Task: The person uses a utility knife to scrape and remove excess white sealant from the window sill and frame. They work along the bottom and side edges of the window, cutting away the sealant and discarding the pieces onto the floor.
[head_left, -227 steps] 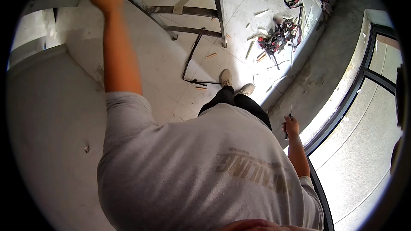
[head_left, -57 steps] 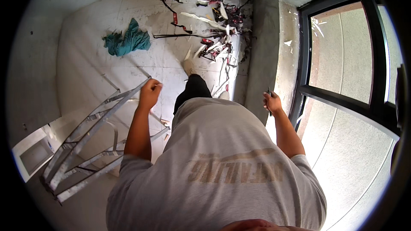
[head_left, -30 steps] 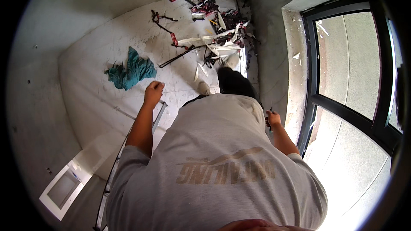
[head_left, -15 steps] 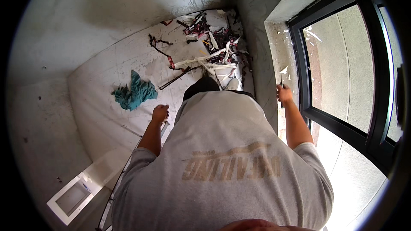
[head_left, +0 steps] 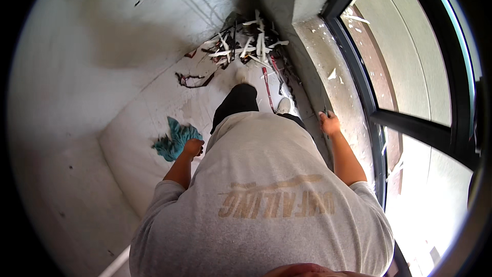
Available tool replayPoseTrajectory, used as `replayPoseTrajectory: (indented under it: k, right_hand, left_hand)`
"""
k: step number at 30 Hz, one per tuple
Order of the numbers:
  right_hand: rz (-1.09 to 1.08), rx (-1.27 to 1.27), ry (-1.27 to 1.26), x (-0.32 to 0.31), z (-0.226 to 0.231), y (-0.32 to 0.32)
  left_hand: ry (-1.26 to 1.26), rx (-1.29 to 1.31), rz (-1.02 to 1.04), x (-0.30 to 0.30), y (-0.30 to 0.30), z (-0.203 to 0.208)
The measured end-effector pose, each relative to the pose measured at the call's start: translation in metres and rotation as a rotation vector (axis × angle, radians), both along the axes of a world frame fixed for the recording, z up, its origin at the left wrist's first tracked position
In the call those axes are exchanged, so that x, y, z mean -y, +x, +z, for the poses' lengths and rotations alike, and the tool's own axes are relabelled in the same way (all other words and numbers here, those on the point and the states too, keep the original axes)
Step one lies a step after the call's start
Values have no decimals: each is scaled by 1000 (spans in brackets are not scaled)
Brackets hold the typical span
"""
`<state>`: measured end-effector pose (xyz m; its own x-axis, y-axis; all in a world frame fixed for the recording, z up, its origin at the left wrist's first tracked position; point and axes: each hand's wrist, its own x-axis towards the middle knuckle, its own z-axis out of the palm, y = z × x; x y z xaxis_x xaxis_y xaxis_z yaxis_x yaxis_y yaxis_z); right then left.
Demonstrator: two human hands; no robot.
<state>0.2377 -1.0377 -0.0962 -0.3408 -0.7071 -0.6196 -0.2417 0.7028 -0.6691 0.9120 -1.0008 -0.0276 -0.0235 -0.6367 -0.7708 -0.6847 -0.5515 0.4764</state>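
My left hand hangs low at my left side, its fingers curled closed. Its palm is hidden, so what it holds, if anything, cannot be made out. Just beyond it, a crumpled teal cloth lies on the floor. On the other side, my right hand is closed around a slim dark-handled tool; the thin tip points away from me. It is beside the window ledge, and small white scraps lie on the ledge.
A heap of white strips and dark and red scraps fills the far corner. A loose red strip lies near my shoe. The dark window frame runs along my right. Bare grey walls stand ahead and left.
My view has turned and shifted. The teal cloth now appears nearer my left hand, and the white-framed fixture at lower left has left view. My right hand keeps hold of the slim tool.
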Motion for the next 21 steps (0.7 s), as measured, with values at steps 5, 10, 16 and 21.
replayPoseTrajectory:
  k: [5, 10, 16, 21]
  right_hand:
    - [-314, 83, 204, -72, 40, 3]
    - [-384, 37, 290, -94, 44, 47]
    - [-413, 144, 207, -65, 34, 113]
    - [-461, 117, 237, -93, 76, 152]
  left_hand:
    - [7, -27, 287, 98, 6, 19]
    - [-166, -227, 432, 162, -27, 83]
    - [-157, -133, 179, 126, 46, 74]
    - [-90, -127, 132, 168, 107, 31]
